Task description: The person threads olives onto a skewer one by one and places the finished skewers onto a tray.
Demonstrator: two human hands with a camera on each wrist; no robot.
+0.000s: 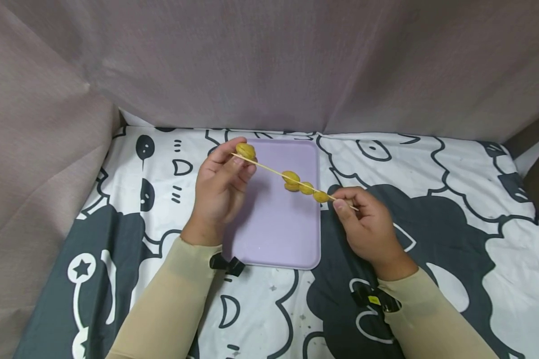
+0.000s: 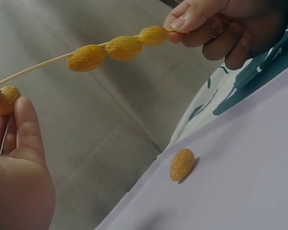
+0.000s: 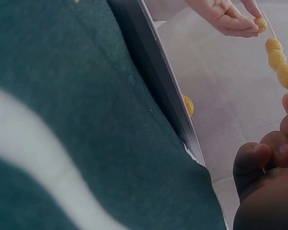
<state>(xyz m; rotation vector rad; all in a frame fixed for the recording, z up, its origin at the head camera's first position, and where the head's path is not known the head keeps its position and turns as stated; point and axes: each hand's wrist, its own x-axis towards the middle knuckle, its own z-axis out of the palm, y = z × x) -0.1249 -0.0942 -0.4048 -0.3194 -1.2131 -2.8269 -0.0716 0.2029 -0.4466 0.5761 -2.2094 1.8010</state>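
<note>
Thumb and fingers of the left hand (image 1: 220, 182) pinch a wrinkled yellow dried fruit (image 1: 245, 150). The thin wooden skewer (image 1: 267, 168) slants down to the right, its pointed end running past that fruit and the thumb. Threaded in a row towards its lower end are three similar dried fruits (image 2: 123, 48), close to the right hand (image 1: 369, 227). That hand grips the skewer's lower end between thumb and forefinger, and a short tail sticks out beyond them. Below, a loose dried fruit (image 2: 182, 165) lies on the light purple tray (image 1: 274, 234).
The tray lies on a black-and-white cartoon-print cloth (image 1: 431, 214). Grey-brown fabric (image 1: 269, 65) hangs behind the table and down its left side. Both wrists wear dark straps with small devices.
</note>
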